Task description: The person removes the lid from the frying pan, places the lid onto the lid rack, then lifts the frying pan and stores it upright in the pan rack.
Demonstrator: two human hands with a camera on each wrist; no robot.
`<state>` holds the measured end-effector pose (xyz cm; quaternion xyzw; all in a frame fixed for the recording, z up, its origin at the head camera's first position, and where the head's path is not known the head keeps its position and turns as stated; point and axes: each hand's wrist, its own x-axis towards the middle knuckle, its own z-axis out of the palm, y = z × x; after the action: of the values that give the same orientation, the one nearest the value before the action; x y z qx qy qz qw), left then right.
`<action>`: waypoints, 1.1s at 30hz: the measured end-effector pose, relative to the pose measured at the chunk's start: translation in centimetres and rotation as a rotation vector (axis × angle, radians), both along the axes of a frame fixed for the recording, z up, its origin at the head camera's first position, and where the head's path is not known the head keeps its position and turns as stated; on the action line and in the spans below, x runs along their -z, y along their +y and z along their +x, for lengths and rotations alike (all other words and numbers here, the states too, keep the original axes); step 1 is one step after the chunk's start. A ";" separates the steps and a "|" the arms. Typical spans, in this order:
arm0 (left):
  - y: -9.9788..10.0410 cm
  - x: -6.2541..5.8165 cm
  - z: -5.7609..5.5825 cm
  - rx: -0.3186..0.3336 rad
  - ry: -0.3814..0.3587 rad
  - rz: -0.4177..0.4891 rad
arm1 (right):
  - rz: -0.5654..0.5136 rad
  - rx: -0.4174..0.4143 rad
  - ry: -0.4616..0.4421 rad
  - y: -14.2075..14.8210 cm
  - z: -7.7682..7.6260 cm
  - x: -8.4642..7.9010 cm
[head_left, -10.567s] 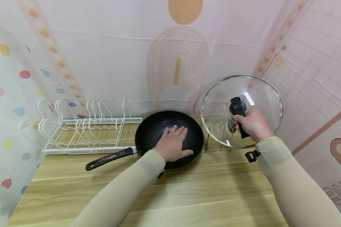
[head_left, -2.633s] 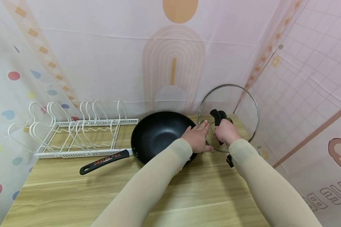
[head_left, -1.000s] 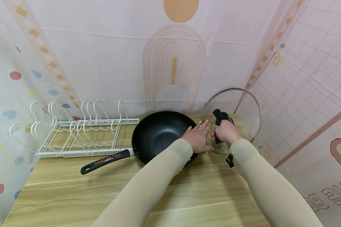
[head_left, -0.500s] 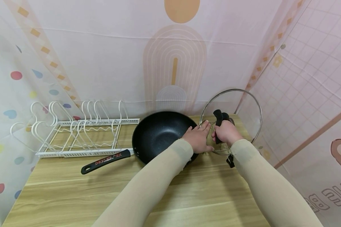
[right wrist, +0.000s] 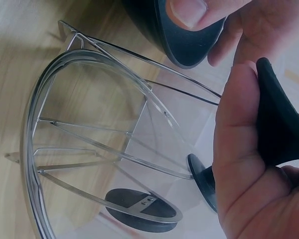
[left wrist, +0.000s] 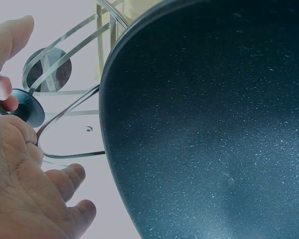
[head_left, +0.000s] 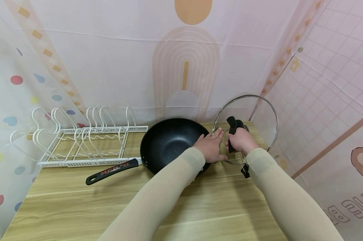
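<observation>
In the head view, my right hand (head_left: pixel 241 140) grips the black handle (head_left: pixel 232 125) of a round glass lid (head_left: pixel 261 96) with a steel rim. The lid stands tilted upright against a small metal wire rack (right wrist: pixel 134 159), its lower rim among the wires in the right wrist view. My left hand (head_left: pixel 209 147) reaches over the right edge of a black wok (head_left: pixel 172 144), fingers extended towards the wire rack. Some of its fingers meet or nearly meet a wire loop (left wrist: pixel 72 153) in the left wrist view. The wok lies face up, handle (head_left: pixel 112 171) pointing left.
A white dish rack (head_left: pixel 87 162) with several curved wire dividers stands left of the wok. Everything is on a wood-grain table (head_left: pixel 87 211). A patterned curtain (head_left: pixel 124 67) hangs close behind and on both sides.
Compared with 10.6 seconds ago, the lid has come down from above the rack into it, and my left hand has shifted right off the wok's middle. Over the last second, almost nothing moves.
</observation>
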<state>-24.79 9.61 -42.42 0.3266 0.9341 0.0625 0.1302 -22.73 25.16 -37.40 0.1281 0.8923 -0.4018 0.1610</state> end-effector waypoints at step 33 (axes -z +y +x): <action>0.3 0.3 -0.2 -0.010 -0.015 0.016 | 0.028 0.002 0.015 0.2 0.7 -0.3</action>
<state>-25.02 9.91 -42.73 0.3225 0.9341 0.0731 0.1344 -22.07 25.38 -37.10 0.1284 0.8988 -0.3905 0.1522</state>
